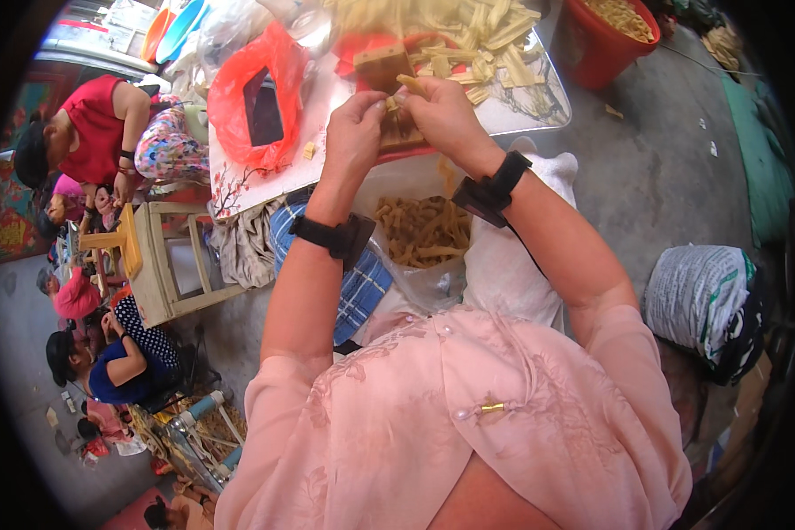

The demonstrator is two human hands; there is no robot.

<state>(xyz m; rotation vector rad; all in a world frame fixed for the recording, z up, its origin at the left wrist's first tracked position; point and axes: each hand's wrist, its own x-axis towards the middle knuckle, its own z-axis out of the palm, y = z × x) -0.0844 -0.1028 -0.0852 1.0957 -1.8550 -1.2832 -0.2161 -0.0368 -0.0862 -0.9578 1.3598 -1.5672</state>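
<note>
Right hand [449, 122], gripped strip [411, 85]; left hand [353, 130] alongside

Seated people [119, 373], heaped strips [496, 35] and a filled bucket [592, 55] suggest a workshop.

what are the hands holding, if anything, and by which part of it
The right hand seems to pinch a yellowish strip, apparently by one end; whether the left hand holds anything cannot be told.

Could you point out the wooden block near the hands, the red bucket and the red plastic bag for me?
Wooden block [382, 68]: head view, middle of its near face.
Red bucket [589, 55]: head view, its outer wall.
Red plastic bag [229, 94]: head view, its crumpled left side.
</note>
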